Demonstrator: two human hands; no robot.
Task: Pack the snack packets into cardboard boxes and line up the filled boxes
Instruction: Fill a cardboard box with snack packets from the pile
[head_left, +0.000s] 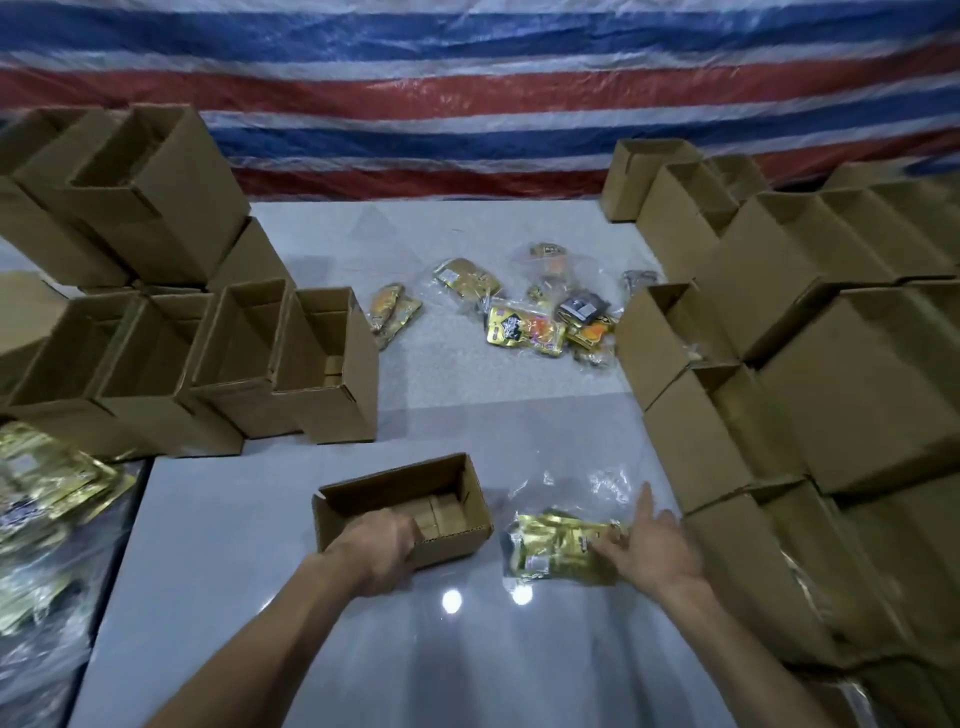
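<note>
A glossy pale table (270, 623) stands before a red, white and blue striped plastic sheet (467, 93). The left hand (382, 548) grips the near wall of an open box (400, 486). The right hand (652, 551), fingers loosely spread, touches a gold packet (550, 551) just beside the box. Stacked boxes (831, 374) line both sides.

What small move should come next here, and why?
Probably the right hand should close on the gold foil snack packet and lift it into the open brown cardboard box: its fingers lie spread on the packet, while the left hand grips the box's near wall.
</note>
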